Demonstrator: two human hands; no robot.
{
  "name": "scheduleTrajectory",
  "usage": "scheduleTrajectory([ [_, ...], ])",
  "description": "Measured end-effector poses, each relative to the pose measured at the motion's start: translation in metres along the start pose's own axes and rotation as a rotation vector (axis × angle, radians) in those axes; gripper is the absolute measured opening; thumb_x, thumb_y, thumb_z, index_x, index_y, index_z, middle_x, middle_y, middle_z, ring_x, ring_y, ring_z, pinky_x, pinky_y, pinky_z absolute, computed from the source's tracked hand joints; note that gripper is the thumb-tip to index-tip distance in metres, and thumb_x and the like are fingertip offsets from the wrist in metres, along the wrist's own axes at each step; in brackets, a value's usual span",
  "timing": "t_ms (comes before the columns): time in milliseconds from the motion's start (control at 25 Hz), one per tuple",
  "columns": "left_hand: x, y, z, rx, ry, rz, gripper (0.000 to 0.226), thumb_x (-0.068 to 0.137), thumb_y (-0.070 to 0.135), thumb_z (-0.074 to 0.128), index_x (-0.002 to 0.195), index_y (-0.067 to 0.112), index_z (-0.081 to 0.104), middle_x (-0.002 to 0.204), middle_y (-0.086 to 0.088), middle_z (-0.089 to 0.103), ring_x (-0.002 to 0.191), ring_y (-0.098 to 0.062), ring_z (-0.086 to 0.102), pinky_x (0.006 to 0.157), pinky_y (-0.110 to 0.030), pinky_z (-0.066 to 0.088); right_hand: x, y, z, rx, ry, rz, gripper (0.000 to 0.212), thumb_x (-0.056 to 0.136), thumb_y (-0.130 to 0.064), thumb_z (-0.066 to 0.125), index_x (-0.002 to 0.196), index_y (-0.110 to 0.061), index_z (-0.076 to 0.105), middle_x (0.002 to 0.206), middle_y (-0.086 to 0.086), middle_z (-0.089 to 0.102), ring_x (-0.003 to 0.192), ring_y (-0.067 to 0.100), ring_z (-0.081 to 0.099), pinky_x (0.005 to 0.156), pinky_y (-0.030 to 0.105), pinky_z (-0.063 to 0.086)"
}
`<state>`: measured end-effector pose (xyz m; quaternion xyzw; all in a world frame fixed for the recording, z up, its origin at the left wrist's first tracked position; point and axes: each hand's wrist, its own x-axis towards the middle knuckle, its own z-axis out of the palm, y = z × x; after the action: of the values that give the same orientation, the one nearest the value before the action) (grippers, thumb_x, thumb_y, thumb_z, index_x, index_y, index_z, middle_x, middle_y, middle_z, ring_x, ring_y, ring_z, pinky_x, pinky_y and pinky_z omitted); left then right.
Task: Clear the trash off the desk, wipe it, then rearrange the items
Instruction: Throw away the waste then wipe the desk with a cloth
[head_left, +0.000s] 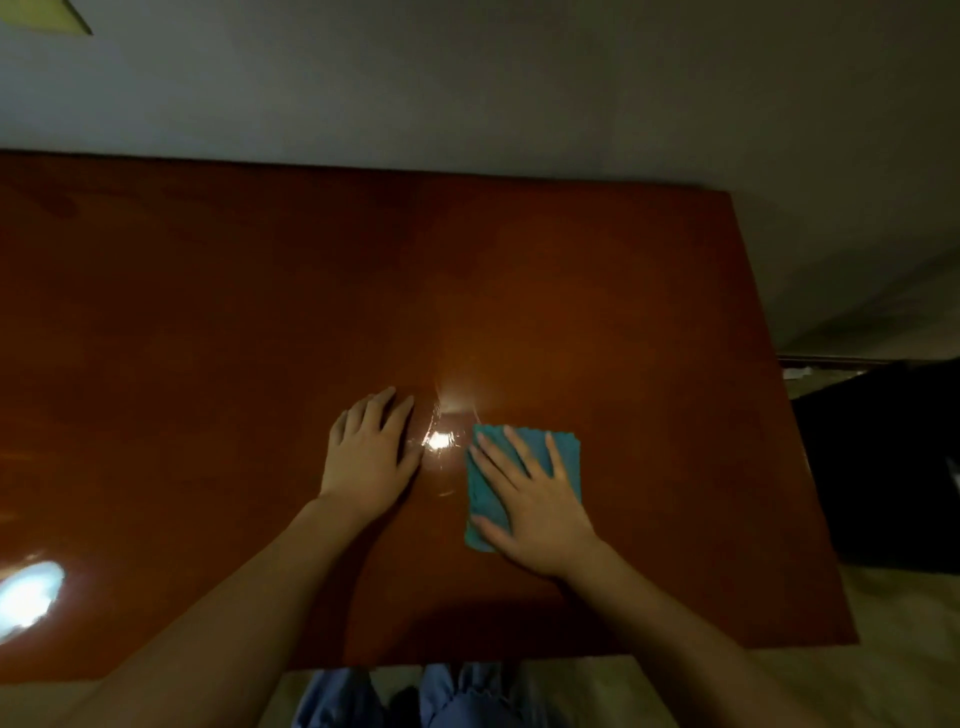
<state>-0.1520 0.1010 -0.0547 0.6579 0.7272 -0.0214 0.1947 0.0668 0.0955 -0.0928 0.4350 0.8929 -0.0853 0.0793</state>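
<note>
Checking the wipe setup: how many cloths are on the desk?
1. The cloth lies on the desk right of centre, under the flat right hand. The left hand rests on bare wood beside it.

There is one view only, from the person's head, looking forward and steeply down over the near edge of the desk. It sits close: both forearms reach in from the bottom of the picture, and the left hand and right hand lie near the middle. The wide lens takes in the desk's far edge, its right edge and both right corners; the left end runs out of view. The wall fills the top.
</note>
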Motion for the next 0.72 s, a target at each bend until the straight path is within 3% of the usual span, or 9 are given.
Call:
scheduleTrajectory([
  [80, -0.016, -0.005, 0.001, -0.036, 0.009, 0.024, 0.061, 0.096, 0.042, 0.042, 0.149, 0.023, 0.02, 0.156, -0.003, 0.015, 0.144, -0.024, 0.012, 0.116, -0.04, 0.01, -0.034, 0.031, 0.005, -0.046, 0.009, 0.019, 0.071, 0.092, -0.066, 0.016, 0.149, -0.025, 0.016, 0.154, -0.005, 0.027, 0.146, 0.017, -0.001, 0.112, 0.05, 0.002],
  [200, -0.055, -0.016, 0.011, -0.028, 0.02, 0.009, 0.059, 0.097, 0.042, 0.04, 0.149, 0.024, 0.02, 0.156, -0.001, 0.015, 0.144, -0.021, 0.012, 0.116, -0.037, 0.009, -0.033, 0.062, -0.005, 0.041, 0.054, 0.353, 0.077, 0.087, -0.071, 0.007, 0.15, -0.026, 0.004, 0.157, -0.01, 0.005, 0.145, 0.012, -0.011, 0.113, 0.045, -0.011],
  [320, -0.094, -0.021, 0.023, -0.015, 0.004, -0.037, 0.06, 0.097, 0.044, 0.036, 0.15, 0.026, 0.014, 0.157, 0.002, 0.009, 0.144, -0.019, 0.007, 0.117, -0.035, 0.005, 0.008, 0.035, -0.014, 0.166, 0.056, 0.631, 0.073, 0.093, -0.062, 0.016, 0.151, -0.023, -0.002, 0.158, -0.008, -0.009, 0.146, 0.019, -0.013, 0.113, 0.054, -0.011],
  [440, -0.124, -0.022, 0.033, -0.003, -0.017, -0.048, 0.061, 0.097, 0.045, 0.036, 0.15, 0.026, 0.012, 0.157, 0.002, 0.008, 0.144, -0.019, 0.007, 0.117, -0.035, 0.007, 0.025, -0.022, -0.012, 0.175, 0.042, 0.46, 0.071, 0.094, -0.06, 0.018, 0.151, -0.022, -0.003, 0.159, -0.006, -0.01, 0.145, 0.022, -0.014, 0.11, 0.054, -0.015],
  [560, -0.154, -0.018, 0.043, 0.023, -0.024, -0.054, 0.062, 0.096, 0.046, 0.038, 0.15, 0.026, 0.014, 0.157, 0.001, 0.01, 0.143, -0.019, 0.009, 0.115, -0.035, 0.011, -0.018, -0.07, 0.003, 0.092, -0.004, 0.181, 0.077, 0.085, -0.067, 0.004, 0.151, -0.026, -0.005, 0.158, -0.009, -0.01, 0.143, 0.017, -0.019, 0.109, 0.052, -0.018],
  [720, -0.169, -0.012, 0.052, 0.013, -0.016, -0.069, 0.065, 0.095, 0.047, 0.042, 0.15, 0.026, 0.014, 0.157, 0.001, 0.01, 0.144, -0.021, 0.009, 0.116, -0.039, 0.011, -0.091, -0.043, 0.016, 0.087, 0.0, 0.137, 0.084, 0.077, -0.073, -0.003, 0.149, -0.03, -0.008, 0.158, -0.01, -0.006, 0.139, 0.01, -0.021, 0.112, 0.05, -0.016],
])
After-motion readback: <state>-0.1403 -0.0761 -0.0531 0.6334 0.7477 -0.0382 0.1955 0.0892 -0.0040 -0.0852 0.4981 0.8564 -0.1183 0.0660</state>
